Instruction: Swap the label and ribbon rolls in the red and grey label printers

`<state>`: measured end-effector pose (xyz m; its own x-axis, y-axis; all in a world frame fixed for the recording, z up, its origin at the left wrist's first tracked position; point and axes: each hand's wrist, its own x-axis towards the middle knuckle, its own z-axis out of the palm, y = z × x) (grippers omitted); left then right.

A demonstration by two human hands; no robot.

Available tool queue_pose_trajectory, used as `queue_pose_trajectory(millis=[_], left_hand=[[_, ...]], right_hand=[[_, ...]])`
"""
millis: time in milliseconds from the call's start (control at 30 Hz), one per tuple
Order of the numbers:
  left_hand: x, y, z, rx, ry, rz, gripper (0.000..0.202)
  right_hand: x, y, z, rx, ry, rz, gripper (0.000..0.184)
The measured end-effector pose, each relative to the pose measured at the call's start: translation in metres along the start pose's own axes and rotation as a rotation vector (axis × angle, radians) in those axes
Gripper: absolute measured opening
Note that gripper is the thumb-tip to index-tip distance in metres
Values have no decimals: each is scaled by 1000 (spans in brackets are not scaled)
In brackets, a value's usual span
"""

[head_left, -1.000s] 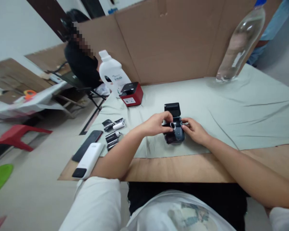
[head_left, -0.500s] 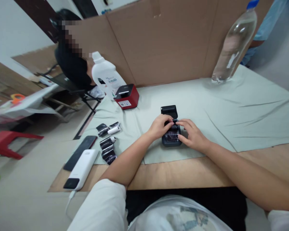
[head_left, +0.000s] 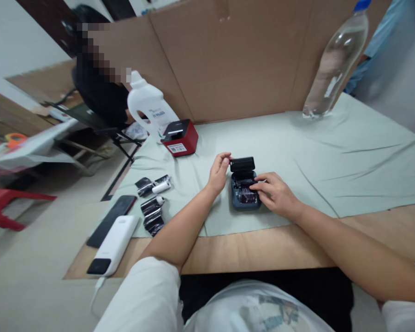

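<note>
1. Since the earlier frame the left hand point(head_left: 218, 173) has left the top of the small dark printer point(head_left: 244, 196) and moved to its raised lid point(head_left: 242, 163), while the right hand point(head_left: 275, 193) has stayed on the body.
2. The printer sits on the grey-green cloth point(head_left: 332, 152), near the cloth's front edge, lid open and standing up at the far side.
3. The left hand's fingertips pinch the lid's left end, wrist raised, forearm angled in from the near left.
4. The right hand rests against the printer's right side, fingers curled loosely into the open compartment on the dark roll point(head_left: 246, 194); it grips nothing firmly.
5. Right of the printer the cloth lies bare as far as the clear bottle point(head_left: 335, 60).
6. Left of the printer lie small rolls point(head_left: 154, 203), a phone point(head_left: 112, 220) and a white power bank point(head_left: 113, 244).
7. Beyond the printer stand a red box point(head_left: 180, 138) and the cardboard wall point(head_left: 235, 60).
</note>
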<state>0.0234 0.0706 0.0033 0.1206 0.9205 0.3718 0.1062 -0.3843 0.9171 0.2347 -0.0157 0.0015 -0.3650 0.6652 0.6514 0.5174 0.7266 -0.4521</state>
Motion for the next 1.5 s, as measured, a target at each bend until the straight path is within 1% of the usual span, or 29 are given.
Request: queue_pose_trajectory(millis=[67, 133, 233, 300, 367, 400, 467, 500, 567, 667, 733, 833, 933, 1000, 1133, 1200, 1267, 1333, 1400, 1467, 1500], left_hand=[[-2, 2, 1, -4, -34, 24, 33], [-2, 4, 1, 64, -79, 22, 31], [-1, 8, -1, 328, -151, -16, 33], [0, 13, -3, 531, -272, -57, 34], [1, 19, -5, 676, -428, -89, 36], [1, 22, -5, 717, -492, -94, 38], [0, 28, -5, 730, -552, -87, 40], [-1, 30, -5, 695, -556, -78, 41], [-4, 36, -4, 553, -544, -65, 43], [-7, 41, -3, 301, -551, -94, 52], [-8, 43, -3, 184, -569, -161, 57], [-9, 42, -1, 76, -588, -290, 60], [-10, 40, 1, 18, -601, -375, 62], [-10, 41, 1, 9, -603, -376, 64], [-9, 46, -1, 21, -602, -317, 65], [-10, 45, 1, -7, -575, -317, 64], [-12, 40, 5, -75, -508, -361, 61], [-15, 33, 11, -155, -405, -444, 58], [-18, 27, 17, -190, -297, -526, 59], [-21, 24, 23, -164, -211, -566, 60], [-23, 24, 25, -142, -180, -562, 60]], right_hand=[[0, -1, -1, 28, 8, 16, 26], [1, -1, -3, 63, 11, 50, 23], [1, 2, -4, 93, 12, 189, 19], [0, 6, -2, 81, -2, 328, 20], [0, 11, 1, 32, -53, 441, 30], [-1, 13, 3, 6, -87, 468, 35], [-1, 17, 5, -25, -148, 481, 44], [-2, 17, 5, -15, -165, 477, 48], [-3, 17, 5, 58, -177, 474, 57], [-5, 14, 4, 255, -193, 507, 69], [-6, 12, 5, 399, -201, 542, 73], [-6, 12, 9, 577, -177, 602, 72], [-5, 11, 12, 675, -145, 643, 70], [-5, 9, 12, 680, -137, 650, 71], [-5, 4, 10, 630, -143, 625, 76], [-5, 4, 11, 608, -129, 603, 76], [-4, 5, 11, 584, -104, 611, 74], [-4, 6, 11, 540, -80, 643, 74], [-3, 3, 11, 453, -53, 650, 78], [-4, -5, 11, 310, -42, 595, 88], [-5, -10, 12, 227, -46, 550, 94]])
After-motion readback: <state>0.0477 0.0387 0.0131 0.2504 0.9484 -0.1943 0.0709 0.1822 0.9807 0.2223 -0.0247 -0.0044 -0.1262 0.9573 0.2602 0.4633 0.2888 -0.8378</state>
